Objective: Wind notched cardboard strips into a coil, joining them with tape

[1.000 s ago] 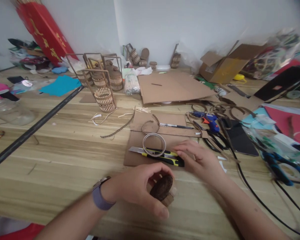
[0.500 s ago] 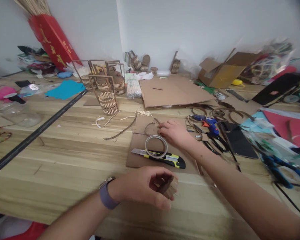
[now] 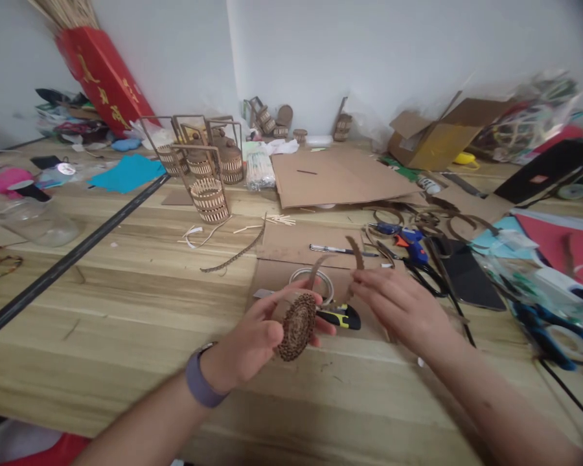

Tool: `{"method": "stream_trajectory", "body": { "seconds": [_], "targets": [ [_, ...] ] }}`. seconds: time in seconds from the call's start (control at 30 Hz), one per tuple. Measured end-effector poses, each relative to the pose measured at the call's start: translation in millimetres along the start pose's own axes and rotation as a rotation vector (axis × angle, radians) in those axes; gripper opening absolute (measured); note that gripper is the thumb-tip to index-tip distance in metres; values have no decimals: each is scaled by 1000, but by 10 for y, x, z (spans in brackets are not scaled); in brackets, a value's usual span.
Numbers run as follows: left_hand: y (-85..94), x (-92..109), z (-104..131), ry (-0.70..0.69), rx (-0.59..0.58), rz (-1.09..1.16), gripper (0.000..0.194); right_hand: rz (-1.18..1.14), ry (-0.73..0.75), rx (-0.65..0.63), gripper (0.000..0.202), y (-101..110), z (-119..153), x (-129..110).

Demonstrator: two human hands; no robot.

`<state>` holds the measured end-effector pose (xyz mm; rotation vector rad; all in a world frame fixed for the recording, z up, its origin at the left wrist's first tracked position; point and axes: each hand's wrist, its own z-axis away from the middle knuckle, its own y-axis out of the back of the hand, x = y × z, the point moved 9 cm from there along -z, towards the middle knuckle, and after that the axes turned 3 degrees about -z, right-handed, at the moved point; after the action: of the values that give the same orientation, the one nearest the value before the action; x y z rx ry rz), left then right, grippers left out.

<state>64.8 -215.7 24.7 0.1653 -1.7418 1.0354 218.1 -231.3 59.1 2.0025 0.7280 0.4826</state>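
A round brown woven disc (image 3: pixel 297 328) is held in my left hand (image 3: pixel 255 343), its patterned face tilted toward the camera. My right hand (image 3: pixel 393 299) pinches a brown curved strip (image 3: pixel 355 252), which stands up from the fingertips. Another brown strip (image 3: pixel 317 268) rises just above the disc; where its lower end attaches is hidden. Behind my left hand, a pale ring (image 3: pixel 328 285) and a black and yellow utility knife (image 3: pixel 342 317) lie on a cardboard piece (image 3: pixel 272 275), both partly covered. A pen (image 3: pixel 337 249) lies across the cardboard.
Small baskets with tall handles (image 3: pixel 208 199) stand at the back left. A large cardboard sheet (image 3: pixel 340 178) lies behind the work spot. To the right are a blue glue gun (image 3: pixel 412 246), black scissors (image 3: pixel 425 275), a phone (image 3: pixel 471 275) and blue-handled pliers (image 3: pixel 539 330).
My left hand has lifted and turned the disc to show its woven face. My right hand has picked up a brown strip and drawn back rightward, uncovering the pen.
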Motion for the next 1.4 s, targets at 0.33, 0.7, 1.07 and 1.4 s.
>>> {"method": "stream_trajectory", "body": {
  "seconds": [0.33,0.7,1.07,1.4],
  "targets": [
    [-224,-129,64,121,-233,-90,69,-736,-306,-69,29,56,-209,-377],
    [-207,-164,22,165,-180,-84,58,-1323,-757,359,27,-163,135,-93],
    [-99,-357,26,254,-70,-197,54,-733,-341,133,25,273,-110,-440],
    [-75,-329,39,290,-93,-431,55,-687,-375,112,11,210,-89,-439]
  ]
}}
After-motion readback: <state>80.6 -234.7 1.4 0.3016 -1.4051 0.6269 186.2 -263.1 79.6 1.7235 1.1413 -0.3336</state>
